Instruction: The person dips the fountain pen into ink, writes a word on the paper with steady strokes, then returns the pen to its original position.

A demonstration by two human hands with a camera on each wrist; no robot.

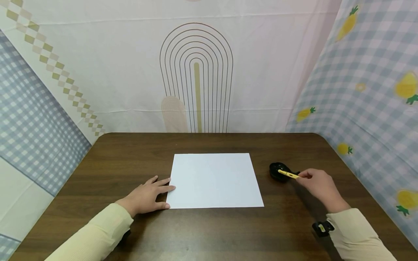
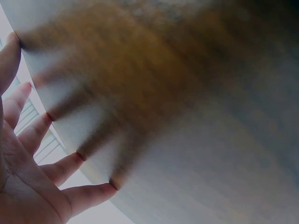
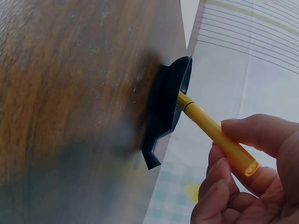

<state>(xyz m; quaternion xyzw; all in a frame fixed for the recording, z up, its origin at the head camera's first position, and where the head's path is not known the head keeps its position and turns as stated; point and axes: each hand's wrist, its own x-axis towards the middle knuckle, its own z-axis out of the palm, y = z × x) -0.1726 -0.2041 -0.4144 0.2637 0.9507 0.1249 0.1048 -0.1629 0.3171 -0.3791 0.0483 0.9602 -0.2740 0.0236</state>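
paper point(image 1: 215, 181) (yet unmarked) is touched by spread left hand point(image 1: 145, 197); pen point(image 3: 208, 125), at black dish point(image 3: 164, 100), is pinched by right hand point(image 1: 320, 186).

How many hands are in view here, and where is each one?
2: the left hand touches the white sheet at its left edge; the right hand holds the yellow pen at the black dish. No others show.

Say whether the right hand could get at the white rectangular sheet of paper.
Probably yes: the right hand holds a yellow pen-like cylinder, but only the shallow black handled dish lies between it and the paper.
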